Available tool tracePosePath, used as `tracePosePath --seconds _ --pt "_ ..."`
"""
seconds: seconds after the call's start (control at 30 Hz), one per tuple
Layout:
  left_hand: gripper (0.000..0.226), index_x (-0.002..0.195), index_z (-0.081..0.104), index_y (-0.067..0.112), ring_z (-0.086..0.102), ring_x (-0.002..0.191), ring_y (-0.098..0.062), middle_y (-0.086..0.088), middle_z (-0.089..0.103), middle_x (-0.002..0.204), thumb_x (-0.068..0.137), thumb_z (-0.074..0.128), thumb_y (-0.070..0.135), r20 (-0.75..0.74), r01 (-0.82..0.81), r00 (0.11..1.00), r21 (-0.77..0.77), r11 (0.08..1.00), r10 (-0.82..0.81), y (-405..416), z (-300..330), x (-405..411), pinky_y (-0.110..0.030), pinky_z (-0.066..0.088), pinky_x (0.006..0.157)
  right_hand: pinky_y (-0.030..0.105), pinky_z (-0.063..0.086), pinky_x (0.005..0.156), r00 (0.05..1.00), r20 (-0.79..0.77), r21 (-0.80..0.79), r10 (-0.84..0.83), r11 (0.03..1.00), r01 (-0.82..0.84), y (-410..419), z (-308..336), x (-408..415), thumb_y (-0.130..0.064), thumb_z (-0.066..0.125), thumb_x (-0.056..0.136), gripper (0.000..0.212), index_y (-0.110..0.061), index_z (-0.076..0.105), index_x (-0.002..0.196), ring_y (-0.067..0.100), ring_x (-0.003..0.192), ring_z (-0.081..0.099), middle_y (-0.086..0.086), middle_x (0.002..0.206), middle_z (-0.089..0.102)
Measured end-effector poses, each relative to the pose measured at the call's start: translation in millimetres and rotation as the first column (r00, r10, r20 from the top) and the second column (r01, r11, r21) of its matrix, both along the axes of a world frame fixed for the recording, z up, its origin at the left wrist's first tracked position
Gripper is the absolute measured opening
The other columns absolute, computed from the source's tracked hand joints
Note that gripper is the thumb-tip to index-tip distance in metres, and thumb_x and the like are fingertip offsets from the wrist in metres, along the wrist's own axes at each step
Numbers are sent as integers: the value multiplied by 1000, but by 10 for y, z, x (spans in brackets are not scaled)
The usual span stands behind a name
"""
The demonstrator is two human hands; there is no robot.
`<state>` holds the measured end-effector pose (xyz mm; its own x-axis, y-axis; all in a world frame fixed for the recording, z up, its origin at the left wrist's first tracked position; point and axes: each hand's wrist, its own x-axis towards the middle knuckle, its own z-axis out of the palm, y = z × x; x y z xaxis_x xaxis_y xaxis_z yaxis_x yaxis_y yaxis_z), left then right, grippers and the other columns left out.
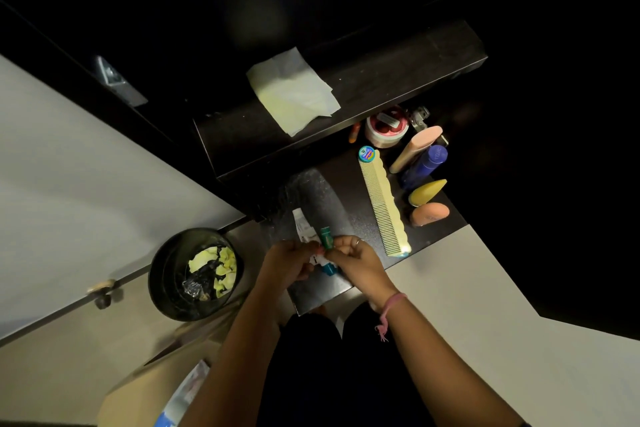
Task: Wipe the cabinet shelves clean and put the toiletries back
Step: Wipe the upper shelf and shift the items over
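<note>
Both hands meet over the near end of the dark lower shelf (332,184). Right hand (356,260) pinches a small green tube (326,237); left hand (291,262) curls its fingers on the same bundle, a white tube (302,225) sticking out just beyond. A cloth (292,90) lies flat on the upper shelf (398,80). Comb (384,204), bottles (424,163) and a jar (386,130) sit along the lower shelf's right side. Bin (195,274) stands on the floor, left.

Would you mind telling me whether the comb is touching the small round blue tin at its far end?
Touching. The head view shows the comb with its far end meeting the round blue tin, no gap visible.
</note>
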<state>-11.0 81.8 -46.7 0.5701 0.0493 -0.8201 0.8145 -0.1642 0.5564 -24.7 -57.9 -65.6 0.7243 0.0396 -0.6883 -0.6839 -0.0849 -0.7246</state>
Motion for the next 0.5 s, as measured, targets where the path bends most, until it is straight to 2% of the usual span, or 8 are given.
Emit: tracePosePath --seconds 0.07,0.17,0.2,0.27,0.33,0.37,0.43,0.5 --pt "16 79 63 12 53 59 -12 -4 57 65 89 61 24 55 9 998 -22 1000 -8 6 41 55 -20 46 57 16 49 58 998 -49 80 -44 996 48 -85 34 17 -4 64 84 13 -10 60 95 6 61 60 5 77 64" --pt "17 78 63 17 55 66 -13 -3 59 69 90 58 29 122 44 992 -53 998 -38 -50 42 141 -27 46 64 27 56 68 984 -134 173 -119 975 141 -147 30 23 -6 66 83 26 -5 59 108 16 70 63 11 85 65" --pt "19 76 62 20 56 66 -13 -2 60 68 90 57 31 150 51 988 -43 998 -44 -70 31 168 -28 45 65 26 57 65 975 -143 195 -168 961 194 -149 45 34 -6 67 83 26 -5 59 108 15 68 63 13 86 66" --pt "19 74 61 22 59 65 -14 -1 63 68 89 59 34 240 56 967 103 993 -79 -76 -69 212 -29 46 67 18 55 50 956 -104 213 -273 933 289 -168 79 94 -1 67 82 19 -5 61 99 9 53 62 10 78 70" --pt "22 85 67 14 66 74 -19 -6 70 81 85 63 35 276 85 938 406 910 -211 -35 -254 237 -26 47 71 18 51 47 935 6 140 -355 926 350 -221 93 206 1 67 81 15 -9 61 90 7 46 59 1 66 70" --pt "28 92 68 9 68 80 -21 -9 71 89 84 64 35 261 98 929 511 854 -263 -23 -342 233 -25 47 71 22 53 51 921 62 57 -385 923 381 -258 73 277 -1 68 81 16 -14 61 87 8 49 60 -1 67 70" --pt "42 100 66 2 66 88 -25 -14 68 99 80 67 39 217 108 937 564 819 -273 -13 -479 202 -25 47 71 37 57 68 894 171 -149 -414 886 439 -325 3 418 -9 68 81 18 -22 57 86 15 63 63 2 83 69" --pt "56 105 61 -1 65 88 -27 -15 64 101 76 67 47 145 120 959 573 811 -245 -31 -530 184 -26 47 70 42 54 83 887 260 -326 -382 830 452 -367 -41 541 -15 65 83 16 -22 54 93 24 80 65 7 96 68"
